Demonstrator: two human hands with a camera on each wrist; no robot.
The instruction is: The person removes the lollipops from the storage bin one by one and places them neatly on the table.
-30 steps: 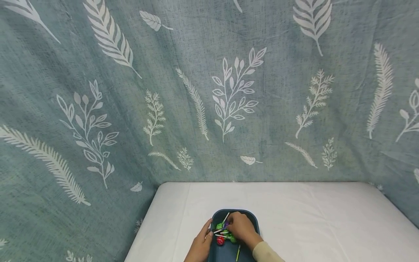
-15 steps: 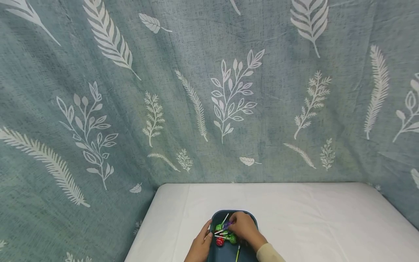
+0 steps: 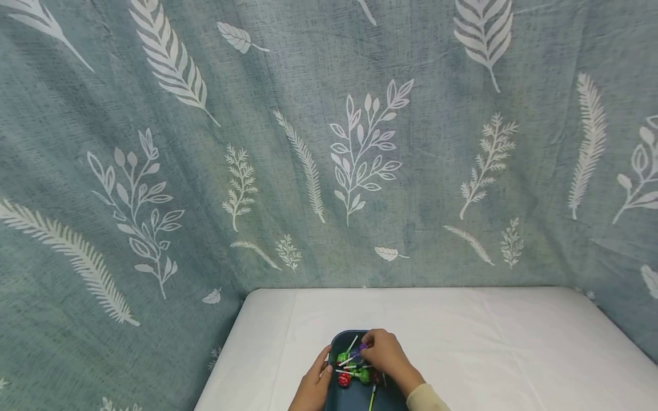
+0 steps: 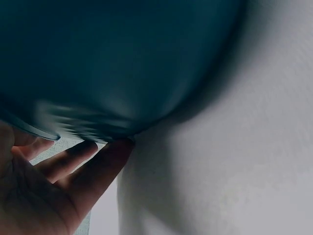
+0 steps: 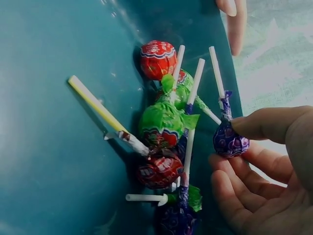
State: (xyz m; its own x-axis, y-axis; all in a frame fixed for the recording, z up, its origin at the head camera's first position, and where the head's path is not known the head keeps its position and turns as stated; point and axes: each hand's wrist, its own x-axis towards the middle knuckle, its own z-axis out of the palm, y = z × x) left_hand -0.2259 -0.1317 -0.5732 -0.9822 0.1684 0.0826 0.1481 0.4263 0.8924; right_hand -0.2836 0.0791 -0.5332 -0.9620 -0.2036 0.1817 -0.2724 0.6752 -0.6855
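Observation:
A dark blue tray (image 3: 349, 398) stands on the white table with a pile of wrapped lollipops in it. My left hand (image 3: 313, 383) holds the tray by its left side; in the left wrist view its fingers (image 4: 105, 164) touch the outer wall. Over the tray's far right part, my right hand (image 3: 389, 357) pinches a purple-wrapped lollipop (image 5: 231, 141) by its head, the white stick pointing away from the palm. Beside it in the right wrist view lie a red lollipop (image 5: 159, 61), a green one (image 5: 160, 122), a dark red one with a yellow stick (image 5: 159, 171) and another purple one (image 5: 173, 220).
White cloth covers the table (image 3: 462, 337) around the tray. Behind and to the left hangs a grey-green curtain (image 3: 308, 171) with a white leaf print.
My right hand has risen slightly and moved a little to the right with the purple lollipop, drawing it apart from the pile. The left hand keeps its hold on the tray.

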